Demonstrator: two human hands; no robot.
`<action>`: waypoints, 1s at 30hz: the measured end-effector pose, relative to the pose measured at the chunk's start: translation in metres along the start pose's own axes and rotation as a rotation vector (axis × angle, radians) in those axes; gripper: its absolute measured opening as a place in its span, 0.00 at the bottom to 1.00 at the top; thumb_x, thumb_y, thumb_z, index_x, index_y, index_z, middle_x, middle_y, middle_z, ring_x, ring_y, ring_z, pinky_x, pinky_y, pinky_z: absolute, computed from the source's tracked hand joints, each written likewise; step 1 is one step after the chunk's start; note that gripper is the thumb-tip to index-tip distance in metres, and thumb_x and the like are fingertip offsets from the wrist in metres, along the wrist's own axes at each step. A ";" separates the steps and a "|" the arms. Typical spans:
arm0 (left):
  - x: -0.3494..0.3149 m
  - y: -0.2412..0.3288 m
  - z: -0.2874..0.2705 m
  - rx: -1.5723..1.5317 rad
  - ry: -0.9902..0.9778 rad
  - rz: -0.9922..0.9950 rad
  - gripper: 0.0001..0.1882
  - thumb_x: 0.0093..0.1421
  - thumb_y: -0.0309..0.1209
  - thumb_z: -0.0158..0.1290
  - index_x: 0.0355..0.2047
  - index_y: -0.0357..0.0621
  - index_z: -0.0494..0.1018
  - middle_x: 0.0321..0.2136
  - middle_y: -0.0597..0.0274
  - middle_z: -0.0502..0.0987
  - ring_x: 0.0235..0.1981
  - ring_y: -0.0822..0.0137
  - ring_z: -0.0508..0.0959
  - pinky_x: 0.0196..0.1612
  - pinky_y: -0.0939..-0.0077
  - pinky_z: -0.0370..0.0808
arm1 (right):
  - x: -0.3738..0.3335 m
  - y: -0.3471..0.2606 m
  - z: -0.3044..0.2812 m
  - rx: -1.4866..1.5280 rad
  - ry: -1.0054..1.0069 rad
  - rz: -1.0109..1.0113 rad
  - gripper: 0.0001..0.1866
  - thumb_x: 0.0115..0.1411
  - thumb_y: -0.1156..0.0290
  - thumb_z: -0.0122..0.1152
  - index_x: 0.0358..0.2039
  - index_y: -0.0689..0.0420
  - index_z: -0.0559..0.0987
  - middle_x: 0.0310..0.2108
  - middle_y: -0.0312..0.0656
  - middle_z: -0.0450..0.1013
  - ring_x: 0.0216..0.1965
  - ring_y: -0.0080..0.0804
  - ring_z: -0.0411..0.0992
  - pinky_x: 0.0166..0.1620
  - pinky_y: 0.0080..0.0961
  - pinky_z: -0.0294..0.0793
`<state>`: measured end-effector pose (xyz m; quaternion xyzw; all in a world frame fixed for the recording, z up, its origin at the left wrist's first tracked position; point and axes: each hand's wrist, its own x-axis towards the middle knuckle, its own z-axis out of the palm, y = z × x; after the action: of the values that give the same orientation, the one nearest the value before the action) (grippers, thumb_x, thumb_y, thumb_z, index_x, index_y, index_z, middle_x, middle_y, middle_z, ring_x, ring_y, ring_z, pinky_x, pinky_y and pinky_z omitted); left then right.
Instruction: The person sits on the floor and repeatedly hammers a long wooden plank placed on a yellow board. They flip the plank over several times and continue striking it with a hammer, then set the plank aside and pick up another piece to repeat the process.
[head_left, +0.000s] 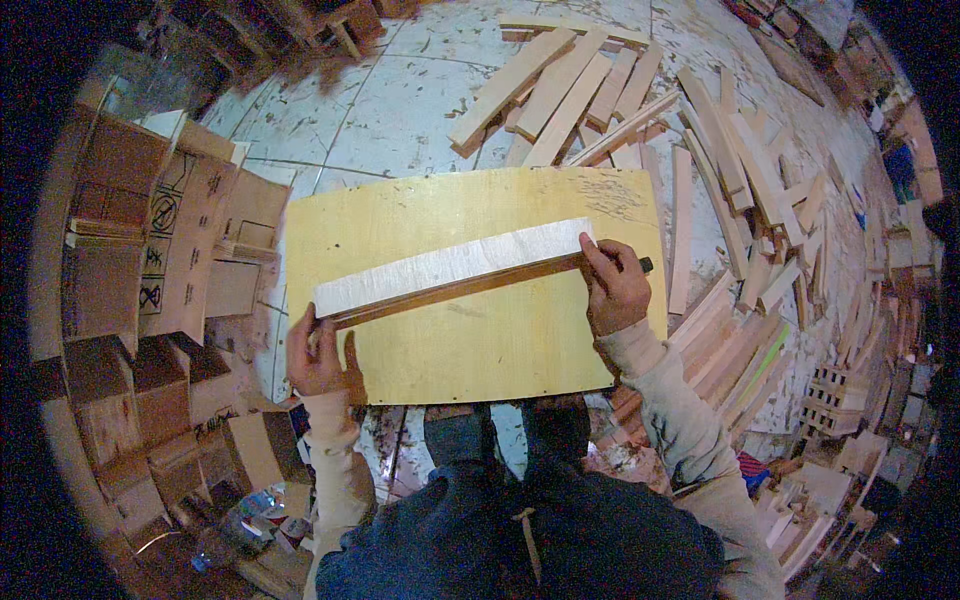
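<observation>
- Right now, the left hand (315, 357) is gripping the left end of a long pale plank (455, 264), its fingertips pressing against that end.
- The right hand (618, 288) is gripping the opposite end, with fingertips pressing near the far right corner of the plank.
- Between the two hands, the plank is slanting across a yellow board (480, 360), its right end sitting farther from the person than its left; I cannot tell whether its underside is touching the board.
- Its broad whitish face is showing upward, while a brown band is running along the side nearer the person.
- A small dark object (646, 264) is poking out just beside the right hand; I cannot tell whether that hand is holding it.
- Dark scribbled marks (612, 192) are covering a patch near the board's far right corner.
- Beige sleeves (665, 405) are covering both forearms, and a dark garment (430, 545) is filling the lower middle of the view.
- Beyond the board and to its right, loose planks (565, 92) are lying in crisscross heaps on a pale floor (410, 110) strewn with dark scraps.
- Over on the left, open cardboard boxes (185, 240) are standing near the board.
</observation>
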<state>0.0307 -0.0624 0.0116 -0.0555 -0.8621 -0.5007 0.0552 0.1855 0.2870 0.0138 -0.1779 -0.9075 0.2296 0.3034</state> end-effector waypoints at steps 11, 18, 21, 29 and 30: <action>0.022 -0.011 0.001 -0.189 0.165 0.002 0.13 0.54 0.16 0.58 0.41 0.30 0.76 0.39 0.50 0.77 0.41 0.64 0.77 0.42 0.74 0.79 | 0.004 -0.010 0.026 0.047 0.076 -0.123 0.18 0.50 0.84 0.64 0.43 0.60 0.79 0.33 0.51 0.76 0.32 0.41 0.77 0.33 0.26 0.76; 0.027 -0.034 -0.005 -0.141 0.165 0.066 0.11 0.52 0.15 0.59 0.38 0.32 0.77 0.37 0.51 0.77 0.39 0.65 0.78 0.41 0.75 0.78 | 0.004 -0.001 0.031 0.069 0.074 -0.161 0.21 0.48 0.86 0.64 0.45 0.60 0.78 0.34 0.51 0.75 0.34 0.41 0.76 0.34 0.27 0.76; 0.027 -0.034 -0.006 -0.171 0.163 0.021 0.11 0.52 0.15 0.59 0.37 0.32 0.77 0.37 0.51 0.77 0.37 0.65 0.78 0.41 0.75 0.78 | 0.005 -0.001 0.032 0.081 0.074 -0.169 0.22 0.48 0.86 0.64 0.46 0.60 0.78 0.35 0.51 0.75 0.34 0.41 0.76 0.34 0.28 0.77; 0.030 -0.034 -0.010 -0.360 0.089 -0.106 0.13 0.52 0.15 0.58 0.39 0.32 0.76 0.39 0.53 0.77 0.37 0.64 0.78 0.44 0.73 0.78 | 0.021 -0.010 0.017 -0.102 -0.017 -0.309 0.17 0.50 0.82 0.61 0.43 0.63 0.77 0.38 0.49 0.74 0.36 0.44 0.76 0.36 0.32 0.78; 0.029 -0.034 -0.011 -0.314 0.093 -0.072 0.12 0.53 0.16 0.58 0.39 0.33 0.76 0.38 0.53 0.77 0.37 0.64 0.78 0.44 0.74 0.77 | 0.023 -0.010 0.014 -0.132 -0.019 -0.368 0.17 0.50 0.82 0.61 0.43 0.64 0.77 0.37 0.49 0.74 0.36 0.44 0.75 0.36 0.32 0.77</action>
<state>-0.0031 -0.0871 -0.0080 -0.0092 -0.7711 -0.6330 0.0676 0.1570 0.2851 0.0197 -0.0262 -0.9407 0.1118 0.3192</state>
